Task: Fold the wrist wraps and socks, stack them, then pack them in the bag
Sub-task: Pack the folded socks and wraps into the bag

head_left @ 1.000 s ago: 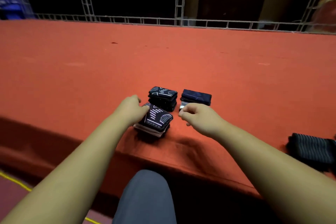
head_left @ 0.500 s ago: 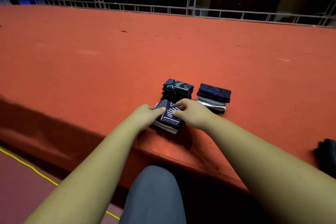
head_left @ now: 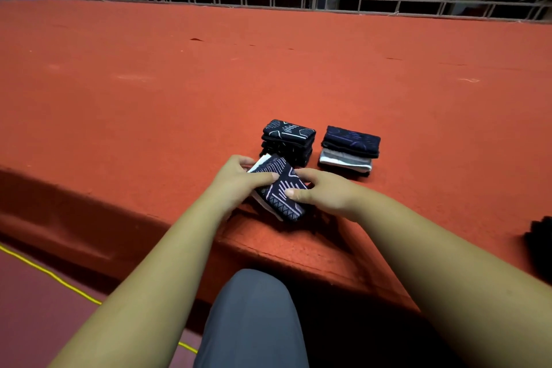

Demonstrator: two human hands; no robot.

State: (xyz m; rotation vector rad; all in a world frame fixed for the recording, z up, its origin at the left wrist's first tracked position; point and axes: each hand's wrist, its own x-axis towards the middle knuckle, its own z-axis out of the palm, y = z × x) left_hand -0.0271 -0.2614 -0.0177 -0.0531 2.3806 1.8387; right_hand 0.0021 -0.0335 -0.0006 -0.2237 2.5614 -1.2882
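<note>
Nearest the camera: my knee (head_left: 254, 308) in grey cloth, and a yellow cable (head_left: 44, 272) on the floor to the left. Above the knee is the front lip of the red platform (head_left: 149, 116).

Grip: both hands are on one sock bundle (head_left: 280, 188), dark with pale line pattern and a white layer showing at its left edge. My left hand (head_left: 239, 185) is curled round the left side, thumb on top. My right hand (head_left: 325, 191) pinches the right side, thumb pressed on the pattern and fingers wrapped over the far edge. The bundle sits tilted just inside the platform lip; I cannot tell whether it is lifted or resting.

Key relation: the bundle's long axis runs diagonally, far-left to near-right. The patterned stack (head_left: 288, 140) lies directly beyond it, just past the far corner; contact there cannot be judged. The navy stack (head_left: 349, 148), with grey and white layers underneath, stands beside it to the right, nearer my right hand. Both stacks lie square to the edge, so I judge that the bundle needs a turn before it lands on either.

Right edge of view: a dark item (head_left: 540, 245), mostly cut off. No bag in view.

Far: bare platform, then the metal truss rail (head_left: 298, 3).
</note>
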